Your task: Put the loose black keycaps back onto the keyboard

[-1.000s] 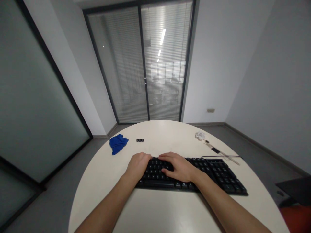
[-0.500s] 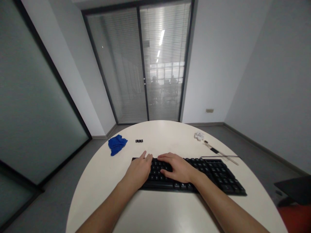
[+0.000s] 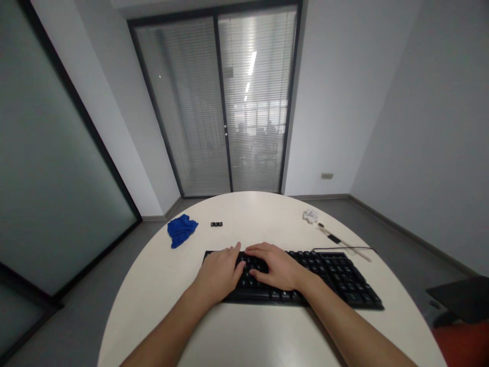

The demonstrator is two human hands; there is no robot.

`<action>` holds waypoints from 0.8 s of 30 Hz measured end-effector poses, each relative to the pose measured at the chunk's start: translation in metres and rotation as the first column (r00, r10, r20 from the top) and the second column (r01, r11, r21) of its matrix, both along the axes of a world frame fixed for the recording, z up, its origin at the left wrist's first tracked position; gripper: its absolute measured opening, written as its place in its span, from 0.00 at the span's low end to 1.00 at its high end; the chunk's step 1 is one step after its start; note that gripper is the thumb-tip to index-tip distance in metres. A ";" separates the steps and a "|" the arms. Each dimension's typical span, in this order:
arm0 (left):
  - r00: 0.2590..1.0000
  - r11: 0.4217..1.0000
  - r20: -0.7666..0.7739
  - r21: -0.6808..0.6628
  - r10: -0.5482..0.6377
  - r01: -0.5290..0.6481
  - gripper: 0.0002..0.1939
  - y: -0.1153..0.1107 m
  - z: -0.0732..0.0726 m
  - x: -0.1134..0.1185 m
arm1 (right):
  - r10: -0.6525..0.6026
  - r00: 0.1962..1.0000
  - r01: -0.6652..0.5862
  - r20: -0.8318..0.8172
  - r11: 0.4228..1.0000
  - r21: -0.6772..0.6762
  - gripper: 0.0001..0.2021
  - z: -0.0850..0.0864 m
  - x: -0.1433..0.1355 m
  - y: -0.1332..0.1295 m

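A black keyboard point(image 3: 347, 279) lies across the white round table point(image 3: 244, 336). Over its left end rests my left hand point(image 3: 218, 272), back upward, thumb and index finger apart. The tips of its other fingers are hidden behind the hand. My right hand point(image 3: 278, 266) lies on the keys just beside it, fingers stretched toward the keyboard's back edge and thumb spread. Neither hand visibly holds anything. A short row of loose black keycaps point(image 3: 216, 224) sits on the table beyond my left hand.
A crumpled blue cloth point(image 3: 182, 231) lies at the far left. At the back right are a crumpled white tissue point(image 3: 310, 216) and a thin brush point(image 3: 340, 240). The keyboard's cable point(image 3: 344, 248) runs near the brush. A red and black chair point(image 3: 462, 326) stands at the right.
My left hand has turned a little, and its thumb has come away from the fingers toward the right hand. My right hand has hardly moved. The view has shifted slightly.
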State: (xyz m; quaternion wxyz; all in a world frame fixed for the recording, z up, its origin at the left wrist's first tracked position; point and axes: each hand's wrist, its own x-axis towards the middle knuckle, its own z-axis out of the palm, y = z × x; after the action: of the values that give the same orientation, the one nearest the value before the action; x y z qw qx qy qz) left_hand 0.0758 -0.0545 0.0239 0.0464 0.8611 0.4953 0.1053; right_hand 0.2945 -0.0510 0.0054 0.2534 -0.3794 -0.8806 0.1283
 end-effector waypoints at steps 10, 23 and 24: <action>0.987 0.977 0.089 0.157 0.132 -0.145 0.17 0.108 -0.023 -0.038 | -0.003 1.000 0.003 -0.002 1.000 0.006 0.23 0.003 0.000 -0.001; 0.996 0.992 0.007 0.086 0.089 -0.089 0.14 0.137 -0.026 -0.026 | -0.016 1.000 0.016 -0.008 1.000 -0.004 0.24 0.005 -0.002 -0.003; 0.996 0.994 0.005 0.069 0.090 -0.090 0.13 0.136 -0.026 -0.024 | -0.015 1.000 0.015 -0.008 1.000 -0.004 0.23 0.005 -0.001 -0.003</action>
State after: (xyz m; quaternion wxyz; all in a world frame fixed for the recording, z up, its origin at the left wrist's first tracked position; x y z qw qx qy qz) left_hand 0.0520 0.0812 -0.0025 0.0121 0.8388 0.5297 0.1252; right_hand 0.2930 -0.0540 0.0103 0.2572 -0.3859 -0.8764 0.1296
